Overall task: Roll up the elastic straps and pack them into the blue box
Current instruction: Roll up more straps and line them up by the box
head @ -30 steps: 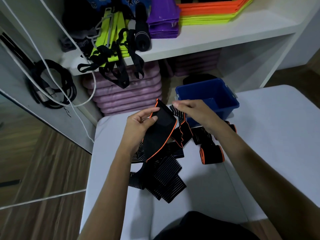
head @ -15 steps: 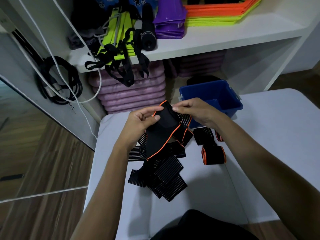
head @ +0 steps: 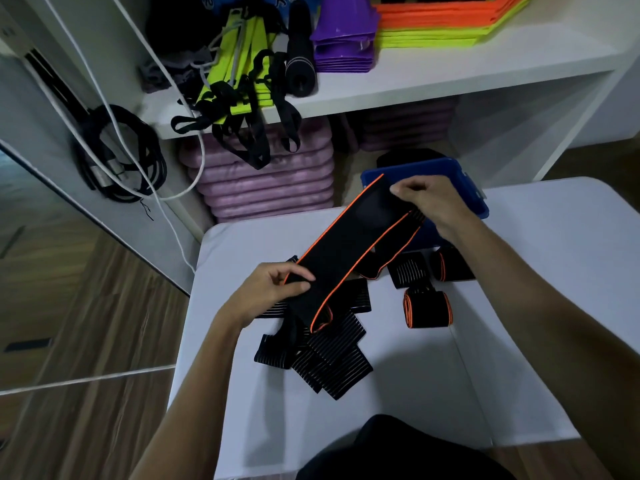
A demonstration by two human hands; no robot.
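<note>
A black elastic strap with orange edging [head: 349, 247] is stretched diagonally above the white table [head: 540, 271]. My left hand [head: 266, 292] pinches its lower end and my right hand [head: 433, 202] pinches its upper end, in front of the blue box [head: 464, 183] at the table's far edge. Under the strap lies a loose heap of black striped straps [head: 322, 358]. Two rolled straps, one at the front [head: 427, 308] and one behind it [head: 450, 266], rest on the table to the right of the heap.
Behind the table stands a white shelf [head: 450, 74] with purple cones, orange and yellow flat markers, a black roller and neon straps hanging over the edge. Stacked purple pads [head: 263, 188] sit below it. Coiled black cable [head: 117, 154] and white cords hang at left.
My hands have pulled apart, the left down toward me and the right up toward the box, so the bunched strap is now stretched out long.
</note>
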